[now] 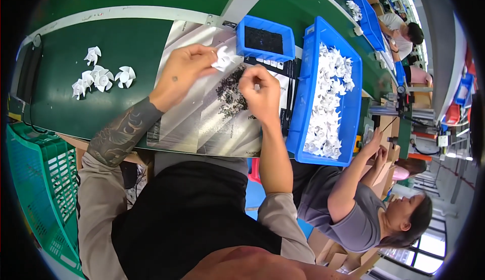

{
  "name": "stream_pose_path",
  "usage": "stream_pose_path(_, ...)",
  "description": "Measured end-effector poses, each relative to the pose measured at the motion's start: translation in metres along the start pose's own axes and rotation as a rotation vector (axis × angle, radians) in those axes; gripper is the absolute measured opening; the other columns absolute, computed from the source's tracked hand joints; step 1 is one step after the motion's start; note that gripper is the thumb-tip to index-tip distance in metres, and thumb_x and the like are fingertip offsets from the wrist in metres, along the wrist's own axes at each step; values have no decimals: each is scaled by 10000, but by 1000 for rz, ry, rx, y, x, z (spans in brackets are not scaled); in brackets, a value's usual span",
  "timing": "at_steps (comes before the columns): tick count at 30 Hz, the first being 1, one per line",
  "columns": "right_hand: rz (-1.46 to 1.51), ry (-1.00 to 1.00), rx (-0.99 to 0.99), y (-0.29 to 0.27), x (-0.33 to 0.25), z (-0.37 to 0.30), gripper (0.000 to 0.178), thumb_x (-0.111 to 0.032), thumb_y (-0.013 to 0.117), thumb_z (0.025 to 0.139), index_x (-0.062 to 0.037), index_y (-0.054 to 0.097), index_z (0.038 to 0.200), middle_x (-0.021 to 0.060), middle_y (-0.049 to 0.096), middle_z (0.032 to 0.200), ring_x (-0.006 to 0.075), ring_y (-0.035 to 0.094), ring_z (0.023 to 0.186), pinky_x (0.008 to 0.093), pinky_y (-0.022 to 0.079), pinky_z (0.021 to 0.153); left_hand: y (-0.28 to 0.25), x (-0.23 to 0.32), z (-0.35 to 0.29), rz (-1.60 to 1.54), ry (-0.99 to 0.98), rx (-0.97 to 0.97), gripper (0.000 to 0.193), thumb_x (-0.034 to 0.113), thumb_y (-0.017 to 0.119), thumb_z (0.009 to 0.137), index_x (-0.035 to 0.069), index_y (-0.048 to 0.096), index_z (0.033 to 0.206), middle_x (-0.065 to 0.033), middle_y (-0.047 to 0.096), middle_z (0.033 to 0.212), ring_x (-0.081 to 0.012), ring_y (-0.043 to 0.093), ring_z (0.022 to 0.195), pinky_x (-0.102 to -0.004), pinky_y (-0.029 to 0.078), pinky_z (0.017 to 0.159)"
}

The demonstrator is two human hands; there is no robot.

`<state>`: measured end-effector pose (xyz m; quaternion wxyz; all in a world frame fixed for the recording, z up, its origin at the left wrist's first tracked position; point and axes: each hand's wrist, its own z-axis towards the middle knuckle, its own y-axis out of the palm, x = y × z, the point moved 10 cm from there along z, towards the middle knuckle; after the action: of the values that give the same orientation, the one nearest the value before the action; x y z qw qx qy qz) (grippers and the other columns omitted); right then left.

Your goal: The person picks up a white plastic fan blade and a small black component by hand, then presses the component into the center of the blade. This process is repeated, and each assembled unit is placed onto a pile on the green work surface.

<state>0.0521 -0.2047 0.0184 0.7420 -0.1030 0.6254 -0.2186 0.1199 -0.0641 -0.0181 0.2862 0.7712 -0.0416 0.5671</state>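
My left hand (184,73) pinches a small white fan wheel (223,59) by its edge, thumb and fingers closed on it. Beside it, my right hand (261,93) is closed in a pinch over a scattered heap of tiny black parts (230,95). What sits between its fingertips, if anything, is too small to make out. The black parts lie on a flattened silvery printed sheet (184,115). Several finished-looking white bladed wheels (102,79) rest in a loose group at the left of the green table (55,105).
A small blue bin (290,45) of black bits stands at the sheet's far edge. Right of it, a large blue tray (299,98) holds many white wheels. A green plastic crate (30,179) is at lower left. A co-worker (358,206) sits at my right; others work farther off.
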Motion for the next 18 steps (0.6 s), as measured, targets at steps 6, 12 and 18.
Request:
stream_pose_path(6,97,-241,165,-4,-22,-2,87,52,611,746,0,543,760,26,521,669,76,474,607,210,408,581,18,-4,-15,-59,4,-45,213,119,607,907,-52,606,1035,-91,653,959,-117,626,880,-244,524,798)
stream_pose_path(12,-43,-278,253,-7,-25,-8,114,69,621,724,-5,549,773,11,499,653,66,437,579,207,374,541,21,-6,-18,29,17,-41,177,99,610,901,-47,607,1002,-78,654,938,-90,613,847,-240,516,767)
stream_pose_path(18,-86,-352,263,-5,-33,-9,133,72,636,710,-13,550,765,9,473,625,68,422,537,213,355,496,24,-1,-20,64,42,-86,171,94,590,917,-42,597,1022,-71,644,953,-85,604,865,-240,502,790)
